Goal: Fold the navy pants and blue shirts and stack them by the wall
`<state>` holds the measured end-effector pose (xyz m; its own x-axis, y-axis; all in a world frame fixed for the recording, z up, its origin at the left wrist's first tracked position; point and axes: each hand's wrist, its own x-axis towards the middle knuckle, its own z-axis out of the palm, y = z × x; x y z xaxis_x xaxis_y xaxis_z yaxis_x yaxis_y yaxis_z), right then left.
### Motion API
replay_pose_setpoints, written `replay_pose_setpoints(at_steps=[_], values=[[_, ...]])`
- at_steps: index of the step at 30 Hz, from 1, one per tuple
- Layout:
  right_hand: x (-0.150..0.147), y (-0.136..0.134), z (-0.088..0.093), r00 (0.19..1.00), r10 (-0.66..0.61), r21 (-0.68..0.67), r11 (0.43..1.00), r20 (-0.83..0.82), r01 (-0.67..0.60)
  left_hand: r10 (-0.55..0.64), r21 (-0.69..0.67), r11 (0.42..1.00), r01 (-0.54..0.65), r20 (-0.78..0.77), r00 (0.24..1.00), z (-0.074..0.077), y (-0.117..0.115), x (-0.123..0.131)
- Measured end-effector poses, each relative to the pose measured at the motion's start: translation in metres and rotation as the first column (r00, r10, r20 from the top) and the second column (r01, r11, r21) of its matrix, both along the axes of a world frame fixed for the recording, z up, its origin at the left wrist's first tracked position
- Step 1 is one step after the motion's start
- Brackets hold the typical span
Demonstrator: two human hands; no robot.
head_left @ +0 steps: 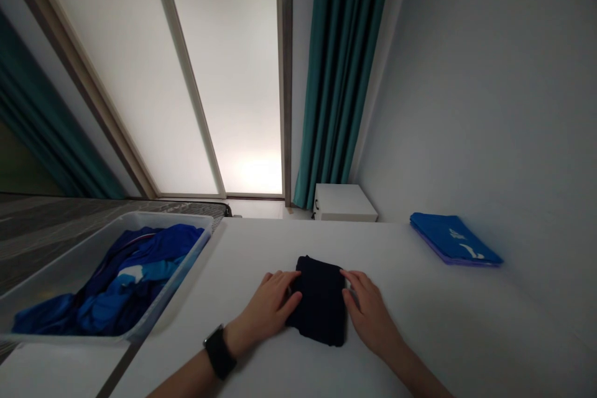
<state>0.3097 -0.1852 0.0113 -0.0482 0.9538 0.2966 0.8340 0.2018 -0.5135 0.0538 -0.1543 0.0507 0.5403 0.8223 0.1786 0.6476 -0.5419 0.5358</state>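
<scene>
Head view, only one. Folded dark navy garment (321, 303) lies flat on the white desk (261, 247), well in from the far edge, roughly midway between the left edge and the wall side. Shape is a compact near-rectangle, slightly skewed, far edge a bit uneven.

Left hand (272, 308): at the garment's left side, fingertips at its edge, thumb spread away from the index finger. Right hand (369, 306): at the right side, index fingertip at the far right corner, thumb by the right edge, gap between the two. Grip on both is spread; can't tell whether any fabric is caught under the fingertips. Black smartwatch (220, 351) on left wrist.

Translucent plastic bin (69, 268) at the desk's left edge, loose pile of blue clothes (135, 280) inside, navy to bright blue, one white patch. Folded blue stack (454, 239) near the far right corner, by the wall, white print on top, purple layer under.

Beyond the far edge: white cabinet (345, 201), teal curtain (347, 62), frosted sliding door (233, 87).
</scene>
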Motion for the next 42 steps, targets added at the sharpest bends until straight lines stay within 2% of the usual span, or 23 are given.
replay_pose_setpoints(at_steps=[3, 5, 6, 8, 9, 11, 12, 15, 17, 21, 27, 29, 32, 34, 35, 37, 40, 42], values=[[-0.002, 0.009, 0.007, 0.998, 0.068, -0.070, 0.995, -0.008, -0.069, -0.127, 0.073, 0.989, 0.129, -0.023, 0.992, -0.004, -0.012, 0.003], [-0.002, 0.018, 0.014, 0.986, 0.167, -0.115, 0.980, 0.008, -0.165, -0.224, 0.111, 0.968, 0.225, -0.022, 0.974, -0.005, -0.015, 0.002], [-0.003, 0.021, 0.020, 0.976, 0.219, -0.130, 0.968, 0.018, -0.215, -0.238, 0.132, 0.962, 0.238, -0.016, 0.971, -0.005, -0.015, 0.001], [-0.007, 0.021, 0.031, 0.963, 0.264, -0.116, 0.960, 0.057, -0.257, -0.184, 0.165, 0.970, 0.179, 0.018, 0.983, -0.004, -0.013, -0.001], [-0.010, 0.017, 0.037, 0.965, 0.249, -0.085, 0.967, 0.088, -0.242, -0.134, 0.170, 0.977, 0.125, 0.042, 0.990, -0.003, -0.010, -0.002], [-0.020, 0.002, 0.046, 0.964, 0.212, -0.019, 0.977, 0.162, -0.212, -0.061, 0.157, 0.986, 0.050, 0.071, 0.996, -0.003, -0.004, -0.003], [-0.025, -0.007, 0.047, 0.952, 0.239, -0.004, 0.970, 0.193, -0.243, -0.052, 0.150, 0.988, 0.042, 0.063, 0.997, -0.004, -0.001, -0.002], [-0.039, -0.032, 0.041, 0.887, 0.365, -0.023, 0.927, 0.285, -0.374, -0.075, 0.144, 0.986, 0.079, -0.031, 0.997, -0.009, 0.004, 0.001], [-0.043, -0.040, 0.033, 0.862, 0.396, -0.043, 0.914, 0.315, -0.404, -0.070, 0.138, 0.987, 0.079, -0.070, 0.995, -0.012, 0.006, 0.004], [-0.042, -0.039, 0.028, 0.843, 0.428, -0.086, 0.901, 0.326, -0.424, -0.037, 0.089, 0.995, 0.041, -0.051, 0.998, -0.012, 0.007, 0.006], [-0.028, -0.023, 0.045, 0.809, 0.536, -0.133, 0.844, 0.243, -0.520, -0.045, 0.071, 0.996, 0.047, -0.037, 0.998, -0.005, 0.003, 0.000], [-0.021, -0.016, 0.046, 0.833, 0.508, -0.154, 0.861, 0.220, -0.485, -0.054, 0.062, 0.996, 0.057, -0.054, 0.997, -0.004, -0.001, -0.001], [-0.009, -0.002, 0.044, 0.930, 0.299, -0.199, 0.946, 0.216, -0.258, -0.056, 0.047, 0.997, 0.060, -0.075, 0.996, -0.005, -0.005, -0.001], [-0.003, 0.010, 0.044, 0.966, 0.179, -0.279, 0.952, 0.187, -0.123, -0.052, 0.047, 0.997, 0.055, -0.070, 0.996, -0.007, -0.006, 0.000], [-0.001, 0.016, 0.046, 0.976, 0.160, -0.331, 0.938, 0.150, -0.103, -0.045, 0.046, 0.998, 0.048, -0.064, 0.997, -0.008, -0.007, 0.000], [0.002, 0.028, 0.051, 0.986, 0.167, -0.444, 0.884, 0.003, -0.148, -0.021, 0.036, 0.999, 0.023, -0.051, 0.998, -0.010, -0.007, 0.001], [0.003, 0.039, 0.060, 0.947, 0.144, -0.628, 0.719, -0.286, -0.298, 0.013, 0.001, 1.000, -0.013, -0.014, 1.000, -0.012, -0.007, 0.001], [0.002, 0.042, 0.065, 0.906, 0.097, -0.699, 0.604, -0.412, -0.383, 0.019, -0.033, 0.999, -0.018, 0.041, 0.999, -0.014, -0.006, -0.002]])
